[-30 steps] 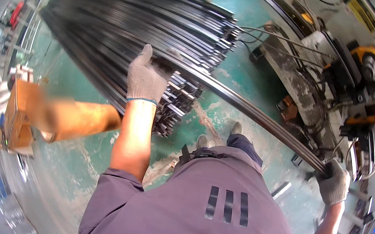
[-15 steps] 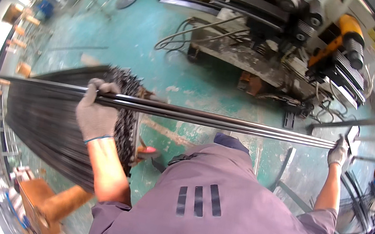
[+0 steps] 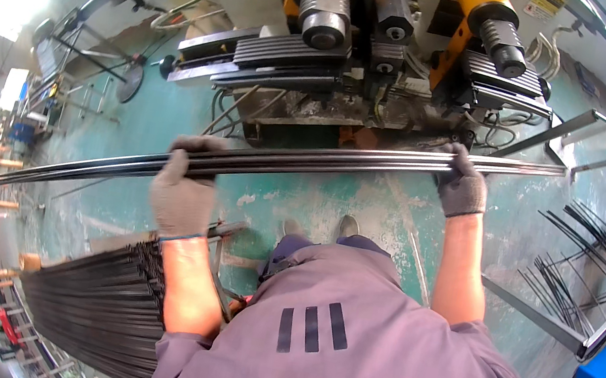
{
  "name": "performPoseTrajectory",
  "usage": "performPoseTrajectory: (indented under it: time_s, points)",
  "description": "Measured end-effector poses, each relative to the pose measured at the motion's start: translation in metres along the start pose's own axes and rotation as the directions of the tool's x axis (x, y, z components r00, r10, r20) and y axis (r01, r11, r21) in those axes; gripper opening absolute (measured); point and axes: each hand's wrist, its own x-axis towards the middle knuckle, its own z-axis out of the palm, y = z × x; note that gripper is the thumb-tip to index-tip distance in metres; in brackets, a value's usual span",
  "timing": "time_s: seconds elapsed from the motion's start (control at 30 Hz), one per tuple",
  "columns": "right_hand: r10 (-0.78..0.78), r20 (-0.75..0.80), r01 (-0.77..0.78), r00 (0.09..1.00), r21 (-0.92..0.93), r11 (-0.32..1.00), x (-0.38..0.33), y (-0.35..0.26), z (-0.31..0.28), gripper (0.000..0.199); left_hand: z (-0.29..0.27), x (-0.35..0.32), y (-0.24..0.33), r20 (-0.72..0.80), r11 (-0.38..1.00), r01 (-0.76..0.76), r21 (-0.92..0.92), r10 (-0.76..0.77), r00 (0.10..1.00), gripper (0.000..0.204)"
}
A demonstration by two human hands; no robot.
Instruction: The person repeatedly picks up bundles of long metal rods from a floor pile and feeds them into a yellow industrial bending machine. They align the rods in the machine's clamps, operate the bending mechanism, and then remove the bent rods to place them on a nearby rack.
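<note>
Both hands hold a small bunch of long dark metal rods (image 3: 300, 160) that runs across the middle of the frame, from the left edge, where its far end sits lower, up to the upper right. The left hand (image 3: 183, 189), in a grey work glove, is curled closed around the rods left of centre, fingers wrapped over the top of the bunch. The right hand (image 3: 463, 182), gloved the same way, is closed over the rods right of centre, gripping them from above with the bare forearm running down toward the lower right. The rods lie together as one tight bundle between the two hands and fan slightly apart toward the left end. Behind them, in the upper middle of the frame, stands a machine (image 3: 390, 51) with two yellow-bodied heads, ribbed grey rollers and dark grooved blocks, with cables hanging below it. The green floor (image 3: 364, 207) shows under the rods, scuffed with pale patches, and the tip of a shoe (image 3: 349, 227) is just visible below the bundle. In the lower left a large stack of dark rods (image 3: 95, 306) lies on a rack, its cut ends facing the person. At the right edge thinner loose rods (image 3: 578, 267) rest across a metal frame with blue fittings. The person's grey shirt (image 3: 356, 350) fills the lower middle.
</note>
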Motion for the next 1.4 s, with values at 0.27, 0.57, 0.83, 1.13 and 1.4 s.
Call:
performPoseTrajectory:
  time_s: [0.27,0.57,0.83,1.13,1.4]
  points:
    - [-0.376,-0.414,0.320,0.829,-0.201,0.926,0.047,-0.041,0.030,0.034,-0.090,0.079,0.053,-0.126,0.990,-0.128,-0.056,0.120,0.985,0.025]
    - [-0.265,-0.253,0.219,0.930,-0.197,0.956,0.040,0.065,0.175,0.034,-0.107,0.163,0.041,-0.211,0.993,0.113,0.035,-0.104,0.972,0.034]
    - [-0.419,-0.297,0.346,0.858,-0.269,0.899,0.122,0.011,0.153,0.019,-0.163,0.223,0.086,-0.223,0.998,0.017,-0.063,-0.031,0.974,0.044]
    - [-0.324,-0.297,0.257,0.898,-0.243,0.935,0.138,0.044,0.167,0.039,-0.137,0.248,0.029,-0.063,0.478,0.006,0.878,0.104,0.993,0.035]
    - [-0.433,-0.146,0.331,0.889,-0.449,0.830,0.148,0.040,0.146,0.022,-0.116,0.264,-0.001,-0.362,0.989,0.149,-0.020,-0.146,0.921,0.029]
